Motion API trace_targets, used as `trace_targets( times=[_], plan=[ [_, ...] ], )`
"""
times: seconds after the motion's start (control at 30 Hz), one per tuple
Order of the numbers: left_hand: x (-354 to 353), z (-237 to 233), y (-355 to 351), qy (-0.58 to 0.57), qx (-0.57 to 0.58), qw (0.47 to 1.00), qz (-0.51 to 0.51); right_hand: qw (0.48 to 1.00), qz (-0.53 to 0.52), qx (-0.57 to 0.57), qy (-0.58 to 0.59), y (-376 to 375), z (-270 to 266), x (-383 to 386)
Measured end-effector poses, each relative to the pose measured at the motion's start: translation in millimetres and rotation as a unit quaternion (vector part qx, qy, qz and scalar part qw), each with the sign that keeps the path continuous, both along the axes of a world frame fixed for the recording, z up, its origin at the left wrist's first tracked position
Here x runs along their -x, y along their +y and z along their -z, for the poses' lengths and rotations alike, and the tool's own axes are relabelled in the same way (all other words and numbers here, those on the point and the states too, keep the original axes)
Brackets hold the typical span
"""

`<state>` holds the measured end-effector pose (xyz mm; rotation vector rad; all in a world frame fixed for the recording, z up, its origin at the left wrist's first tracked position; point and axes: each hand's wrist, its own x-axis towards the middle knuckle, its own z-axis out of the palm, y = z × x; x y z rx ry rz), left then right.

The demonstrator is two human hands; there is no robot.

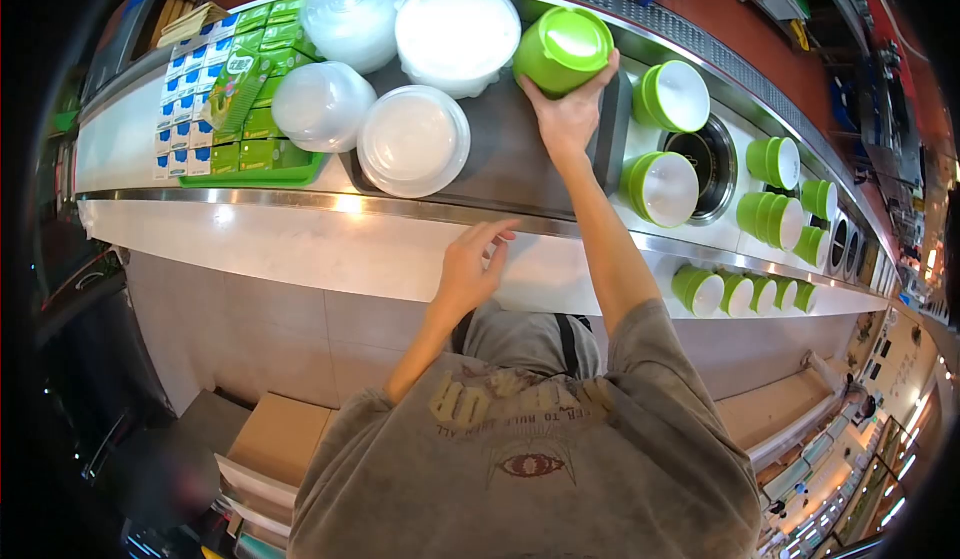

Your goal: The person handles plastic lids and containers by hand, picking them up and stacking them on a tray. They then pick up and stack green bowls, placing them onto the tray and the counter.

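At the far side of the counter, my right hand [570, 109] is closed around a bright green tub [565, 44] with a round, lid-like top. The tub sits over the far right part of a dark grey tray [505, 159]. My left hand [475, 264] hangs by the counter's near metal edge, its fingers loosely apart and holding nothing. Left of the tub, on or beside the tray, stand a white stack of round containers [457, 34], a clear container stack [350, 14], a smaller clear stack [318, 107] and a lidded white bowl [413, 141].
On the left, a green tray [260, 176] bears white-and-blue and green packets [200, 99]. Stacks of green cups [672, 96] line the counter to the right, around a round black opening [705, 164]. More green cups [697, 289] stand along the lower ledge. A cardboard box [280, 437] lies below left.
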<state>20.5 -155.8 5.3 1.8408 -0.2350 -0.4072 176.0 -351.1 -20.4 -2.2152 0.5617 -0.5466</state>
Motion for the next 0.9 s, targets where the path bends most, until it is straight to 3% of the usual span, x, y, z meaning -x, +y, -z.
trace_targets(
  times=[0.1,0.27,0.33,0.4,0.47,0.53,0.7,0.8,0.9],
  plan=[
    [2,5,-7,-0.024,-0.019,0.999,0.022,0.998,-0.011,-0.017,0.059,-2,-14,-3],
    [2,10,-39,-0.052,-0.057,0.994,0.077,0.995,-0.054,0.031,-0.081,-3,-32,47],
    [0,9,-57,-0.052,-0.051,0.993,0.092,0.989,-0.075,-0.105,-0.064,-4,-52,104],
    [-4,2,-73,-0.058,-0.048,0.993,0.087,0.982,-0.057,-0.156,-0.090,-10,-47,171],
    [-8,-9,-95,-0.014,-0.028,0.999,0.036,0.990,-0.048,-0.112,-0.071,-18,-44,232],
    [-17,-18,-121,0.001,-0.043,0.999,0.015,0.986,-0.018,-0.168,-0.008,-28,-23,289],
    [-39,-33,-189,0.010,-0.175,0.983,0.048,0.904,0.001,-0.389,0.178,-51,5,371],
    [-49,-35,-213,0.177,-0.126,0.976,0.029,0.868,-0.042,-0.458,0.189,-76,4,371],
    [-52,-22,-217,0.266,-0.052,0.962,0.033,0.820,-0.058,-0.549,0.153,-105,-8,353]
  ],
)
